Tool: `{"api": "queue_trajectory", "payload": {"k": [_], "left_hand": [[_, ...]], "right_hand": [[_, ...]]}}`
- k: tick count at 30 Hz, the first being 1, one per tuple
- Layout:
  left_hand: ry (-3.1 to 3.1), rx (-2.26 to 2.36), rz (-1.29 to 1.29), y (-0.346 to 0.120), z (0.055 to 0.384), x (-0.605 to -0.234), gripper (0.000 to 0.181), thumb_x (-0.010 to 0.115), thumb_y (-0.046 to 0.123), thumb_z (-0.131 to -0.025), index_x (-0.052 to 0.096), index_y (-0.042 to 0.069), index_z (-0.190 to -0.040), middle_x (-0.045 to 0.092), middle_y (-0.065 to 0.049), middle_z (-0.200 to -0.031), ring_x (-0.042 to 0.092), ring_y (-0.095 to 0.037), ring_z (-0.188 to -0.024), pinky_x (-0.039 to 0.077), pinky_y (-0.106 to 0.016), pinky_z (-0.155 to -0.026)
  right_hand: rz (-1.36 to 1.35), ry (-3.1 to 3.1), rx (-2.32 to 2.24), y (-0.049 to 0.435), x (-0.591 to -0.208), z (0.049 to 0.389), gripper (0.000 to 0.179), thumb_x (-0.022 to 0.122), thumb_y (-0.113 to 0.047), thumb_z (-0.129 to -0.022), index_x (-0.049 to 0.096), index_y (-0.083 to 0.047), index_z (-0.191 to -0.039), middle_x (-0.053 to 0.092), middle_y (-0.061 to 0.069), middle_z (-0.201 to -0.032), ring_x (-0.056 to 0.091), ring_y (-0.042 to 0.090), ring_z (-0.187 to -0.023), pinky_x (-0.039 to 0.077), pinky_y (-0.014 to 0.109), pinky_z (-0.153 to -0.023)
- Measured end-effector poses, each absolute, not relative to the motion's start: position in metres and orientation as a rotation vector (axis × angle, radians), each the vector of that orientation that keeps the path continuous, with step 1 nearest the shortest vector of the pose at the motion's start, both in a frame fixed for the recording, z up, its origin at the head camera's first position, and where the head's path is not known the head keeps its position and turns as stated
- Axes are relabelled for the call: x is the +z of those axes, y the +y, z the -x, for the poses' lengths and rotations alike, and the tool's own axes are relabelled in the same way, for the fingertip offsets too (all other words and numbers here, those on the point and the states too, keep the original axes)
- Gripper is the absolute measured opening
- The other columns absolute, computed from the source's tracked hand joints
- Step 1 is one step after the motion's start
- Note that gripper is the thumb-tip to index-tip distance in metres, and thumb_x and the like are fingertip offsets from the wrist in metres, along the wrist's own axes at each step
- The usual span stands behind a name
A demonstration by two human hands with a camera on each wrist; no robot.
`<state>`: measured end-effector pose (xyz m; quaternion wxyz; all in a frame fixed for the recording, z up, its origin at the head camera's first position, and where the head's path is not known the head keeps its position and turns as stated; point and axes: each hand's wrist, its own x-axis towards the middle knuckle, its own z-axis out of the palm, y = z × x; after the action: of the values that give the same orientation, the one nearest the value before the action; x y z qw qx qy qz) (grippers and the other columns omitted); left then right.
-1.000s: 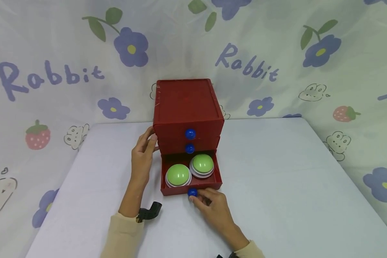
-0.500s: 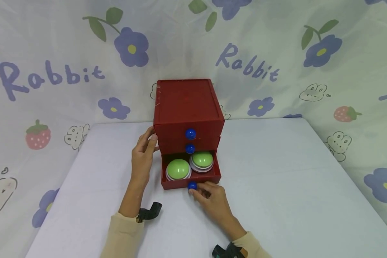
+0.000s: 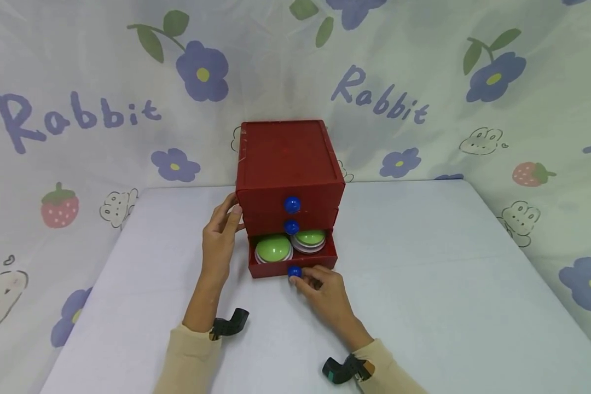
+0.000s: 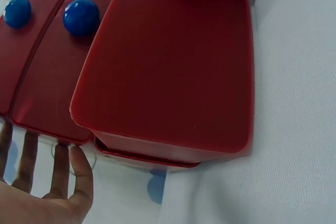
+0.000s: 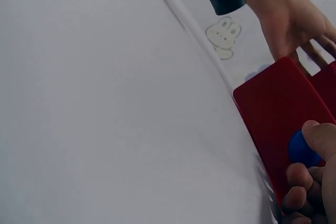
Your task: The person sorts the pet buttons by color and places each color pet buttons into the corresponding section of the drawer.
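Observation:
A red drawer cabinet (image 3: 290, 156) with blue knobs stands at the back of the table. Its bottom drawer (image 3: 271, 268) is pulled part way out, while the two above it look closed. Inside lie two round green-topped things with white bases, the left one (image 3: 273, 248) nearer the front and the right one (image 3: 309, 237) partly under the drawer above. My right hand (image 3: 327, 293) pinches the bottom drawer's blue knob (image 5: 303, 149) between thumb and fingers. On the cabinet's left side my left hand (image 3: 219, 238) rests with its fingers extended, seen in the left wrist view touching the side.
The white table (image 3: 438, 273) extends to both sides of the cabinet. Behind it hangs a printed curtain (image 3: 276, 65) with flowers and rabbits. Black wrist devices sit on the left (image 3: 230, 323) and right (image 3: 342, 370) wrists.
The bottom drawer has slid inward, away from me, with my right hand on its knob. The green-topped things inside moved back with it. My left hand stays at the cabinet's side.

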<state>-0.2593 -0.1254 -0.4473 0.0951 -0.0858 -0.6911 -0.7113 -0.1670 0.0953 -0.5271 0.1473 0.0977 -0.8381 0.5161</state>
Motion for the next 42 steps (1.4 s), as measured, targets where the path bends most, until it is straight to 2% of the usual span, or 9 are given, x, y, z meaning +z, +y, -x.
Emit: {"api": "queue_trajectory", "payload": {"k": [5,10,15,22,27,36,42], "left_hand": [[-2.067,-2.119,0.234,-0.124,0.255,-0.439,0.045,0.054,0.028,-0.105,0.049,0.021,-0.149,0.05,0.001,-0.144,0.056,-0.017,-0.117,0.051,-0.033,-0.095],[-2.092,-2.123,0.215,-0.121,0.244,-0.423,0.047,0.052,0.026,-0.106,0.047,0.014,-0.15,0.05,-0.002,-0.144,0.056,-0.015,-0.117,0.049,-0.037,-0.097],[-2.105,-2.132,0.202,-0.121,0.241,-0.421,0.045,0.051,0.023,-0.106,0.047,0.015,-0.15,0.05,-0.001,-0.143,0.056,-0.016,-0.118,0.048,-0.041,-0.099],[-2.083,-2.127,0.224,-0.123,0.241,-0.42,0.045,0.052,0.022,-0.106,0.048,0.014,-0.15,0.05,0.0,-0.143,0.056,-0.017,-0.116,0.05,-0.035,-0.096],[-2.079,-2.134,0.218,-0.124,0.24,-0.419,0.046,0.052,0.025,-0.106,0.047,0.013,-0.15,0.05,0.0,-0.144,0.055,-0.017,-0.117,0.047,-0.042,-0.1],[-2.064,-2.129,0.214,-0.126,0.248,-0.433,0.045,0.053,0.024,-0.105,0.048,0.017,-0.15,0.05,0.001,-0.144,0.056,-0.017,-0.116,0.049,-0.039,-0.098],[-2.06,-2.121,0.23,-0.127,0.254,-0.444,0.045,0.055,0.035,-0.104,0.051,0.026,-0.148,0.051,0.005,-0.142,0.055,-0.018,-0.117,0.048,-0.041,-0.1]], "right_hand": [[-0.29,-2.409,1.476,0.096,-0.527,0.175,0.021,0.082,-0.023,-0.085,0.077,-0.003,-0.094,0.058,-0.011,-0.075,0.054,0.007,-0.067,0.049,0.021,-0.056],[-0.28,-2.416,1.484,0.096,-0.53,0.183,0.023,0.081,-0.026,-0.086,0.077,-0.005,-0.095,0.058,-0.01,-0.076,0.055,0.008,-0.069,0.049,0.021,-0.058],[-0.273,-2.411,1.476,0.096,-0.532,0.191,0.023,0.08,-0.028,-0.087,0.077,-0.006,-0.093,0.058,-0.01,-0.077,0.055,0.009,-0.07,0.049,0.022,-0.058],[-0.294,-2.397,1.476,0.095,-0.534,0.204,0.021,0.08,-0.027,-0.087,0.076,-0.006,-0.093,0.058,-0.008,-0.077,0.054,0.009,-0.069,0.049,0.022,-0.058],[-0.303,-2.399,1.488,0.094,-0.533,0.211,0.02,0.08,-0.026,-0.088,0.075,-0.008,-0.091,0.058,-0.007,-0.077,0.054,0.01,-0.07,0.049,0.023,-0.058],[-0.259,-2.436,1.532,0.095,-0.527,0.22,0.02,0.079,-0.027,-0.089,0.076,-0.008,-0.092,0.06,-0.005,-0.078,0.055,0.011,-0.069,0.048,0.023,-0.057],[-0.261,-2.435,1.552,0.097,-0.526,0.223,0.019,0.078,-0.026,-0.089,0.075,-0.008,-0.092,0.059,-0.004,-0.078,0.055,0.011,-0.067,0.048,0.022,-0.054]]}}
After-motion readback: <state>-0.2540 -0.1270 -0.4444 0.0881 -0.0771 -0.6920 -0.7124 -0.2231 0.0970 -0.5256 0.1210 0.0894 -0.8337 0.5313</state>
